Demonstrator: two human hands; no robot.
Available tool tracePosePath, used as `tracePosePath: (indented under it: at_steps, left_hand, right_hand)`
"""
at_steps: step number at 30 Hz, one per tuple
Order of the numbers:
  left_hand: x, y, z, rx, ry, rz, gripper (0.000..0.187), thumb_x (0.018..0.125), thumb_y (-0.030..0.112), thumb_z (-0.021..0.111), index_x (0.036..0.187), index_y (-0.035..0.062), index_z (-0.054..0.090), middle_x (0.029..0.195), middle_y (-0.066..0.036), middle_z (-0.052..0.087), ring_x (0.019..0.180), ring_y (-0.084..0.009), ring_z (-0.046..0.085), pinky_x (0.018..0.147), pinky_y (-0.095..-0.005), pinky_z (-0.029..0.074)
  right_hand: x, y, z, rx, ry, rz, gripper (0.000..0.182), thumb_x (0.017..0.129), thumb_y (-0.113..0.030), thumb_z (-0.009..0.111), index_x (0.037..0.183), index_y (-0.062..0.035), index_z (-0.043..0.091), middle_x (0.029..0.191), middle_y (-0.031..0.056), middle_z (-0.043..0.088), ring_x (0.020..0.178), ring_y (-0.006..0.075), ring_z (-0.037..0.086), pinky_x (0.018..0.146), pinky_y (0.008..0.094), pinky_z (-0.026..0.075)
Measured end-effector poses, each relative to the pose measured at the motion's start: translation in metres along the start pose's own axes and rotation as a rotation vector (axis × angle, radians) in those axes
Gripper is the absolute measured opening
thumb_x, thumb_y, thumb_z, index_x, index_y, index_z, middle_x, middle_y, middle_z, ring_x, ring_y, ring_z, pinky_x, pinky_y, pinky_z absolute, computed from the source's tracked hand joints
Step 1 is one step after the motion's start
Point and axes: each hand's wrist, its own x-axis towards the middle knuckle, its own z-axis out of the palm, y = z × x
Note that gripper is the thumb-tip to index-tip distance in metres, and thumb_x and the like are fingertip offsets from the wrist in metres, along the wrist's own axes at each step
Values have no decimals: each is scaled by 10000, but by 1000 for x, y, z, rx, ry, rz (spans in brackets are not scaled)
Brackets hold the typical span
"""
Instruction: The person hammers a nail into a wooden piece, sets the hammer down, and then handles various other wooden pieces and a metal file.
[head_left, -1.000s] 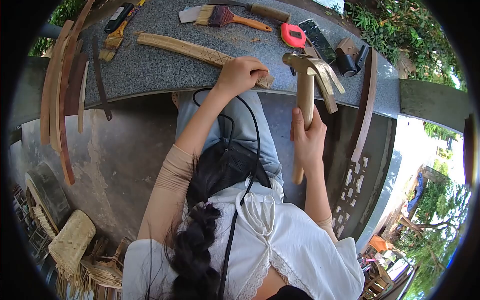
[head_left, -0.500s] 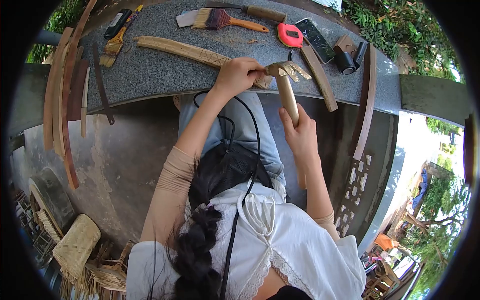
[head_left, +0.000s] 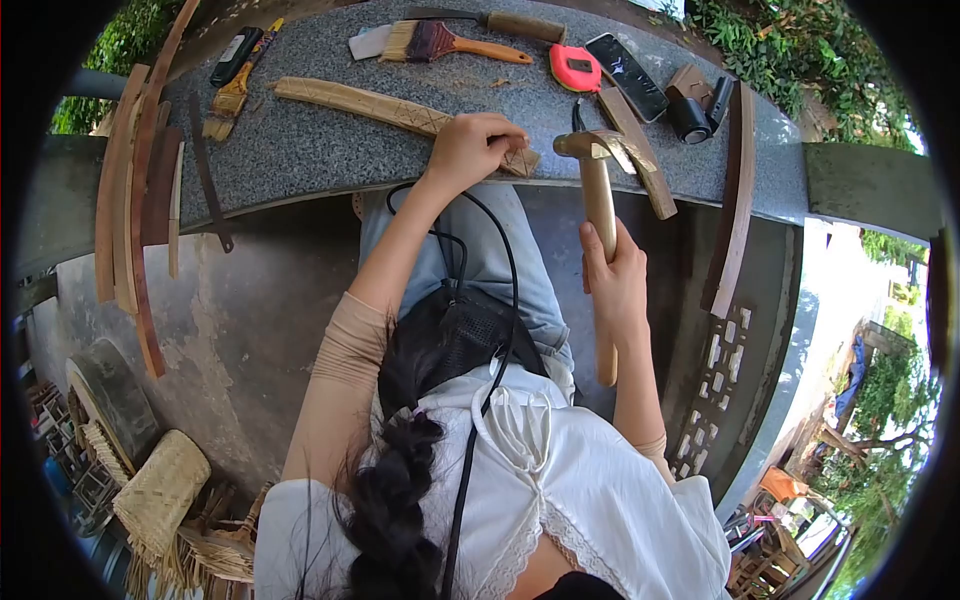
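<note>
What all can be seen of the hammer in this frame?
The hammer has a brassy, metal-looking head with a blunt striking face at one end and a split claw at the other, on a long, pale handle that looks like wood. The right hand grips it partway along the handle, head toward the stone-like worktop. The striking face points left, the claw right. In view, the claw overlaps a short wooden strip; whether they touch is unclear.
</note>
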Motion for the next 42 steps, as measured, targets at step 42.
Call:
tracePosePath:
  at_steps: [42]
  left_hand:
    - [1,1,0,118,-68,42,215,803,-29,612,937,59,755,908,-104,743,831,-253,728,755,-347,572]
  right_hand:
    - [9,-21,1,88,34,-101,367,967,-372,620,919,-9,603,574,121,554,501,214,538,533,367,440]
